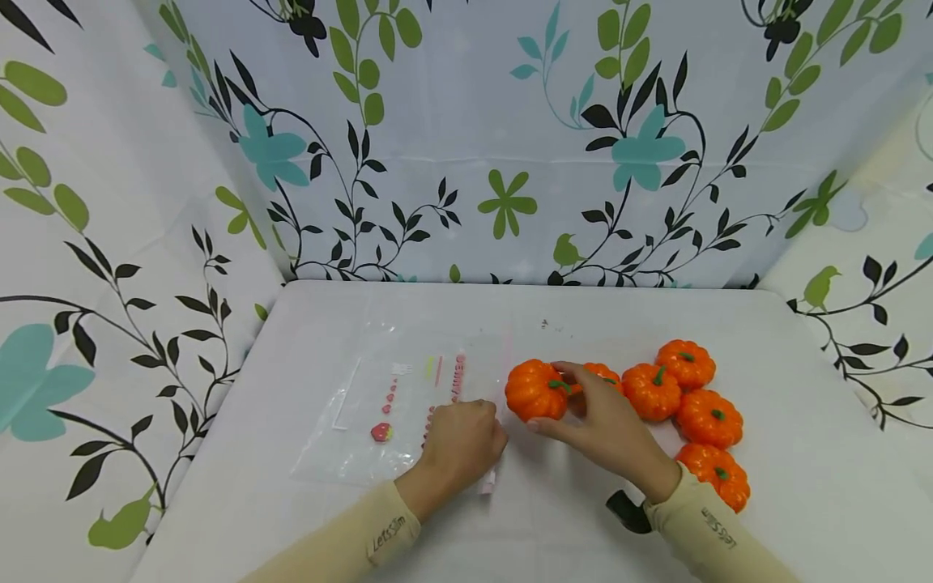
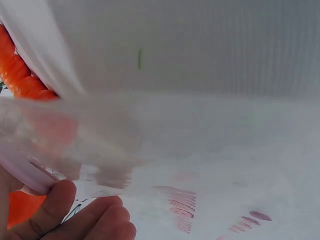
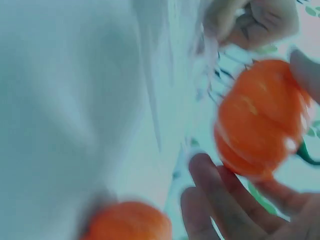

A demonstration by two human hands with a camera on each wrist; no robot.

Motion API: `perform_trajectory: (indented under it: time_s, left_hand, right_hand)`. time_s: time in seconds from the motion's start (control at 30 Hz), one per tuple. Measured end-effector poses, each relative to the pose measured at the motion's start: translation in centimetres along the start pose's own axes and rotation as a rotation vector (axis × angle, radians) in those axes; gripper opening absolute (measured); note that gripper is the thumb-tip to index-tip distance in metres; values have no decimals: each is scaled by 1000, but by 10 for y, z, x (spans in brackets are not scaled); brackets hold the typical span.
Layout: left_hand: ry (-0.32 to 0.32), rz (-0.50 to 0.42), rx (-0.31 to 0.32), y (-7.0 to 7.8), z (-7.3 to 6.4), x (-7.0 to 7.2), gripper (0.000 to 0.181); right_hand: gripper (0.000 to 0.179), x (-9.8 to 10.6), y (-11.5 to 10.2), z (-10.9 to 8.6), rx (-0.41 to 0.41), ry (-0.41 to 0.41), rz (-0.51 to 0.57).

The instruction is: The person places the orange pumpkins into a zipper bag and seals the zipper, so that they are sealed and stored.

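Observation:
A clear plastic bag (image 1: 321, 457) with pink printing and a strawberry picture lies flat on the table. My left hand (image 1: 466, 441) grips its right edge, where a pink strip runs; in the left wrist view the thumb and fingers pinch that edge (image 2: 25, 172), and the clear sheet rises across the picture. Just right of the bag, my right hand (image 1: 612, 425) holds a small orange toy pumpkin (image 1: 535, 390) between thumb and fingers. Up close, the right wrist view shows this glossy pumpkin (image 3: 260, 120) with its green stem turned toward the palm.
Several more orange pumpkins (image 1: 709, 418) stand in a cluster beyond and beside the right forearm, one partly behind the right hand. A black object (image 1: 628, 512) sits at the right wrist. The white table (image 1: 408, 304) ends at a leaf-patterned curtain (image 1: 466, 146) behind and at the sides.

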State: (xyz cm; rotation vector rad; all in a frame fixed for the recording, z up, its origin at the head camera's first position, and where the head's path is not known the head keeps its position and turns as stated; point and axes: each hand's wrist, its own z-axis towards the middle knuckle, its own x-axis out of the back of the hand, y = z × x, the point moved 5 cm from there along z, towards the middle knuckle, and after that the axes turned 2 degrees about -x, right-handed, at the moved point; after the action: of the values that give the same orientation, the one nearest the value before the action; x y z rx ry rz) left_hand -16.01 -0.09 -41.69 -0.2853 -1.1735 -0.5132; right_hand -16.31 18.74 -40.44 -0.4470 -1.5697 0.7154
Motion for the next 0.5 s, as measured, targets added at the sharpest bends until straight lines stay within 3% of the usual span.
perform_trajectory:
  time_s: [0.1, 0.17, 0.33, 0.5]
  left_hand:
    - [2, -3, -14, 1, -3, 2, 27]
    - [39, 1, -22, 1, -4, 5, 23]
    - [167, -5, -28, -4, -4, 15, 21]
    - [205, 33, -25, -7, -5, 19, 25]
  right_hand:
    - [95, -13, -1, 7, -41, 10, 78]
    - [95, -20, -1, 9, -43, 9, 89]
    - [94, -30, 2, 9, -40, 4, 80]
    - [90, -34, 2, 9, -39, -6, 50]
